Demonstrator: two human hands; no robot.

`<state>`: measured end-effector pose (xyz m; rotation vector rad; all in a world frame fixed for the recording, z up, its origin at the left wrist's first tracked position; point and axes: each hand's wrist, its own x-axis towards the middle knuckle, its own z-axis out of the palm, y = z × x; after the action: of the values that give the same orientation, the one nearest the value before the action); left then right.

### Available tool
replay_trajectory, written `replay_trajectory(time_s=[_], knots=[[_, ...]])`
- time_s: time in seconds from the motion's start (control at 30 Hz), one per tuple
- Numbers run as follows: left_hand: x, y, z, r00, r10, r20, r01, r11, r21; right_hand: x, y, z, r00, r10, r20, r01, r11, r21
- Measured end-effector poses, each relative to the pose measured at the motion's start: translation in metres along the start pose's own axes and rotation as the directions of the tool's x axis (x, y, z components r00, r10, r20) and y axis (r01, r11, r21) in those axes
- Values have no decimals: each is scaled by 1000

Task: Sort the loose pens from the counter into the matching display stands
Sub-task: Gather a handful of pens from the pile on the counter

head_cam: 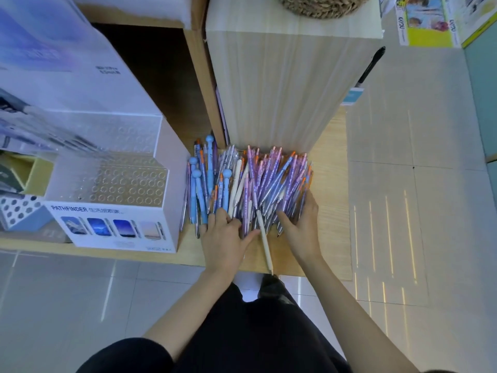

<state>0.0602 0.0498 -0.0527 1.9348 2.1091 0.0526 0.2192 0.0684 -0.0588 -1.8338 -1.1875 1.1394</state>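
Display stand (115, 211) left, wooden box (282, 90) behind pens (250, 184).

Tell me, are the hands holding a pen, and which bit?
Nothing is held: the left hand and right hand only press on the pile of pens, with no grip on any.

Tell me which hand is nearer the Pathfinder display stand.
Left. The left hand rests just right of the display stand; the right hand lies farther right on the pen pile.
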Motion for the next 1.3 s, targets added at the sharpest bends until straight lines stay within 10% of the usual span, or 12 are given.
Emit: replay_trajectory(time_s=[0.37,0.5,0.83,1.3], knots=[[-1,-5,-8,980,-136,144,169,952,-254,-35,14,-1,986,-108,-124,71,961,-267],[0,-5,-18,970,-121,212,186,929,-320,-53,17,26,990,33,136,44,848,-528],[10,-33,-52,945,-59,320,257,740,-622,-55,-28,7,985,41,170,16,947,-320],[84,-53,-39,983,-150,103,181,869,-460,42,-65,35,991,32,-127,-77,926,-370]])
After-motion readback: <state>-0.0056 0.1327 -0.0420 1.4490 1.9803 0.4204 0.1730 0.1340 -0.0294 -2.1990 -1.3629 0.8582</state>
